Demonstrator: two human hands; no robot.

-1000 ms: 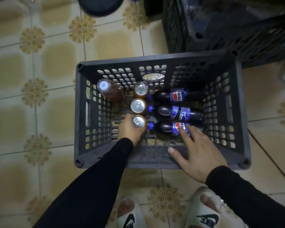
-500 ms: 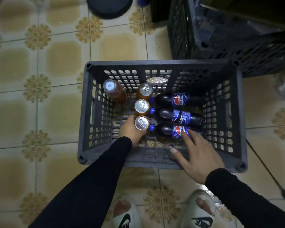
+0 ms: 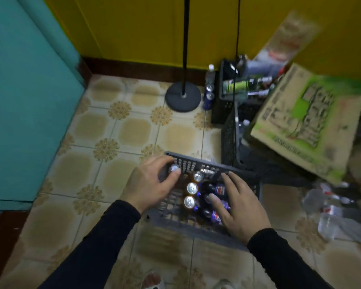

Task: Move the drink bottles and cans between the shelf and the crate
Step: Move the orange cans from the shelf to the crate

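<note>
Left hand point(image 3: 146, 184) curls its fingers point(image 3: 173, 178) round the capped bottle point(image 3: 174, 168) at the crate's point(image 3: 196, 224) upper-left corner; right hand point(image 3: 241, 207) spreads relaxed fingers point(image 3: 215, 202) over the lying cola bottles point(image 3: 214, 188), three cans point(image 3: 192, 188) standing between, lower centre of frame.

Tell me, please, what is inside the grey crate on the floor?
Inside the grey crate stand three cans in a row, with dark cola bottles lying beside them. The left hand covers most of a capped bottle; the right hand hides part of the cola bottles.
</note>
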